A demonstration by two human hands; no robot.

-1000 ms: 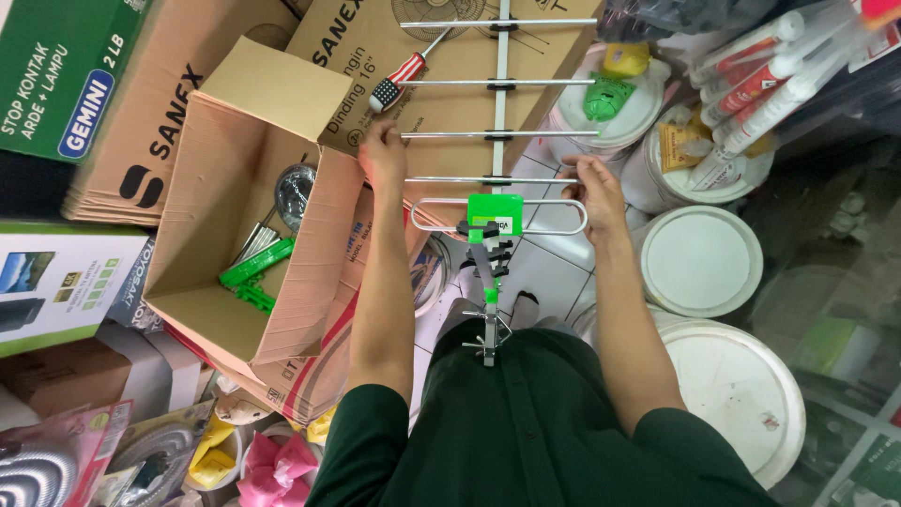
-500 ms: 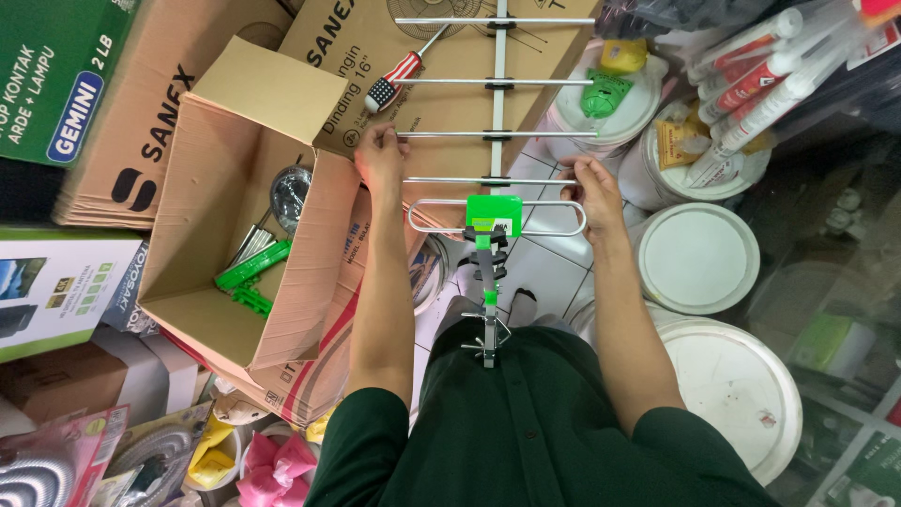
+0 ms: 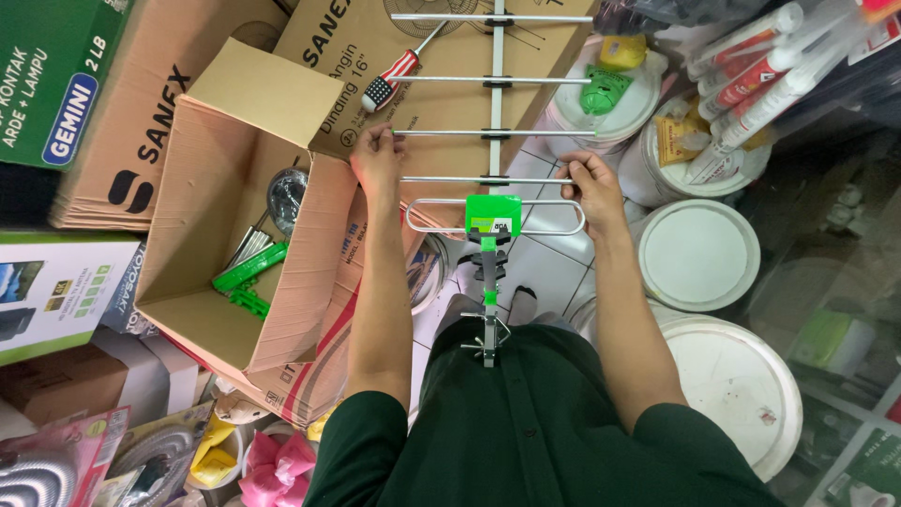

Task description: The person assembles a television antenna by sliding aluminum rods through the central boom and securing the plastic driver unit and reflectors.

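At the centre of the frame, the left hand (image 3: 377, 161) and right hand (image 3: 589, 184) are gripping opposite ends of a rod on the antenna (image 3: 493, 131), held well apart. The antenna is stretching from the lap to the top edge. An open box (image 3: 239, 211) is sitting at left, 2 white buckets (image 3: 699, 253) at right, a screwdriver (image 3: 399, 70) near the left hand.

An open brown carton (image 3: 235, 216) stands left, a green box (image 3: 47, 75) beyond, white-green box (image 3: 56, 291) nearer.
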